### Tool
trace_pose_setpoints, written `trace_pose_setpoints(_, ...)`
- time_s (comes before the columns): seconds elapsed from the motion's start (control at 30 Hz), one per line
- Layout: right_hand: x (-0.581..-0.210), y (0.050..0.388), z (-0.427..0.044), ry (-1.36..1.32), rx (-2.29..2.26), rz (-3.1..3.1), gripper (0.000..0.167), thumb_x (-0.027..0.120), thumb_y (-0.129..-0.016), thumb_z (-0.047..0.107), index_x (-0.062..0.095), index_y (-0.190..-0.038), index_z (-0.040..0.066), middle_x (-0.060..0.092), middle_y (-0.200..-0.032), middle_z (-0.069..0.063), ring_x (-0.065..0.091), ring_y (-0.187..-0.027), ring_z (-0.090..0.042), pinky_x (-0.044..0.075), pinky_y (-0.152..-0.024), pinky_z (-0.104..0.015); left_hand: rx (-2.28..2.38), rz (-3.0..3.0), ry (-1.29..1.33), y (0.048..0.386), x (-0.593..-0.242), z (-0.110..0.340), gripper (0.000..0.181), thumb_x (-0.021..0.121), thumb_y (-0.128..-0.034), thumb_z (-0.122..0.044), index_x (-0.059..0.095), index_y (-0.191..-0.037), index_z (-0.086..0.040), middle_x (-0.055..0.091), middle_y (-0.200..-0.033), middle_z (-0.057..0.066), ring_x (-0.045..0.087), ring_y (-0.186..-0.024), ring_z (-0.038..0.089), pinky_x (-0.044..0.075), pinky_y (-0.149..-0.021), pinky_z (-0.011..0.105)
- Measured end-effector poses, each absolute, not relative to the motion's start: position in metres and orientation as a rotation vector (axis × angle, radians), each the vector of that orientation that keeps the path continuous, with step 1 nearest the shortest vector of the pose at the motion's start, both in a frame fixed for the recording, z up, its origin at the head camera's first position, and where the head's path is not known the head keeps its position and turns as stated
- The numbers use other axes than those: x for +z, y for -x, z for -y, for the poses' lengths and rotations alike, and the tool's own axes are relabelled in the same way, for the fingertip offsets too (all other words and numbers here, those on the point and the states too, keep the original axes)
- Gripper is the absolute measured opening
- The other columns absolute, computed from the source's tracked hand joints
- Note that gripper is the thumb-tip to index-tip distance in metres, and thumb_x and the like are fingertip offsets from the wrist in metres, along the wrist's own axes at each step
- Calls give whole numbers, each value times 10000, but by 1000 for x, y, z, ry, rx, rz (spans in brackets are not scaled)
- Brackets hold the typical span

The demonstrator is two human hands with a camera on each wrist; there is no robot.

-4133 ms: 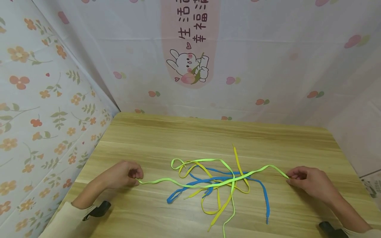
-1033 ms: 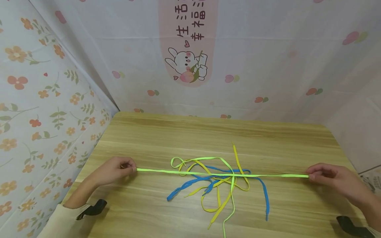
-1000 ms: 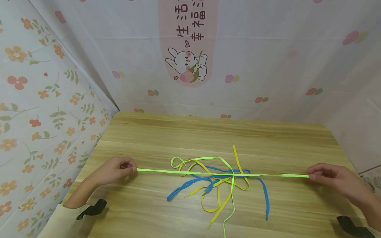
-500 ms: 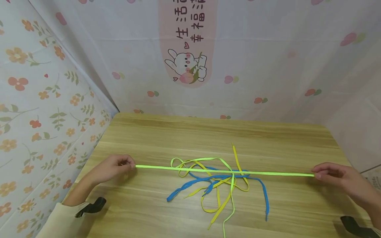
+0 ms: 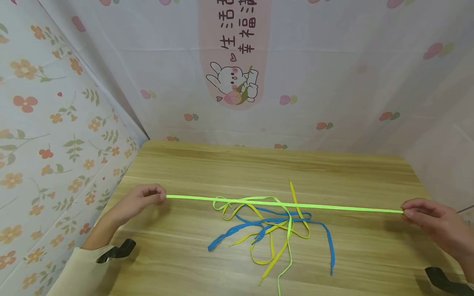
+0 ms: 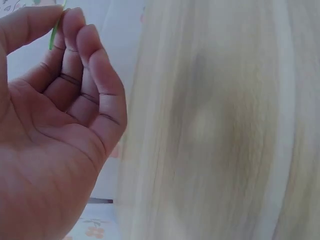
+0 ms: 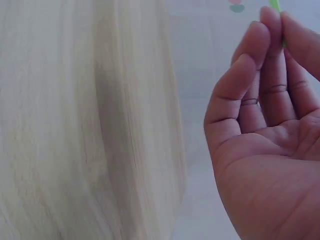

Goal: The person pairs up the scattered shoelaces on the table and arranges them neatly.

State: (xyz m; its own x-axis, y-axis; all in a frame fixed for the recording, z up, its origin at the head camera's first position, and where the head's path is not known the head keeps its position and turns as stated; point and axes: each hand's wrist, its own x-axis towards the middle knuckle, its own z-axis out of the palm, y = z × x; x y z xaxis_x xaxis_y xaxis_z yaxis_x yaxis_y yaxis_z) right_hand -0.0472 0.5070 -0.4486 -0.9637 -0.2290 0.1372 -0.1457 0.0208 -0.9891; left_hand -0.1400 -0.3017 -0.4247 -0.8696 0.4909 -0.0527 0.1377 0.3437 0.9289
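Note:
A light green lace (image 5: pixel 333 206) is stretched straight across the table, its left end pinched by my left hand (image 5: pixel 142 201) and its right end by my right hand (image 5: pixel 437 220). Beneath it lie a blue lace (image 5: pixel 237 227), yellow laces (image 5: pixel 275 267) and another light green lace (image 5: pixel 289 246), loosely crossing each other. In the left wrist view, thumb and fingertips of my left hand (image 6: pixel 65 115) pinch a bit of green (image 6: pixel 53 37). My right hand (image 7: pixel 270 120) likewise pinches green lace (image 7: pixel 274 5) in the right wrist view.
The wooden table (image 5: pixel 177 164) has its back edge against a printed white curtain (image 5: pixel 318 82). A floral curtain (image 5: pixel 48 135) hangs along the left. Black wrist mounts (image 5: pixel 126 248) show near both sleeves.
My hands have moved farther apart and away from me, lifting the once slack green lace and pulling it straight. It now crosses nearer the back of the tangle. The other laces lie nearly as before.

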Motion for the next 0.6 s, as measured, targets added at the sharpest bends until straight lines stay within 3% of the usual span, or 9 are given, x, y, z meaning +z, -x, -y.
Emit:
trace_pose_setpoints(0.1, -453, 52, -510, 592, -2278, -1941, 522, 281, -1074, -273, 692, -1316, -61, 741, -1282, -37, 720, -1136, -134, 541, -976, -203, 1605, -2268, -562, 143, -427, 300, 204, 536, -1141, -38, 606, -1097, 149, 665, -1060, 127, 675, -1030, 220, 559, -929, 274)
trace_pose_setpoints(0.33, -452, 66, -509, 801, -2428, -1541, 521, 184, -1092, -244, 627, -1351, -157, 724, -1328, -157, 708, -1203, -235, 521, -1045, -276, 1830, -2161, -562, 154, -428, 292, 184, 490, -1129, -3, 631, -1012, 12, 596, -996, 32, 601, -950, 173, 544, -910, 289)
trace_pose_setpoints(0.6, -447, 70, -502, 708, -2531, -1423, 538, 164, -1104, -213, 656, -1313, -153, 712, -1318, -163, 716, -1191, -259, 561, -1037, -307, 2128, -1956, -553, 170, -431, 280, 269, 418, -1142, 7, 606, -966, -68, 573, -960, -6, 545, -908, 161, 495, -893, 321)
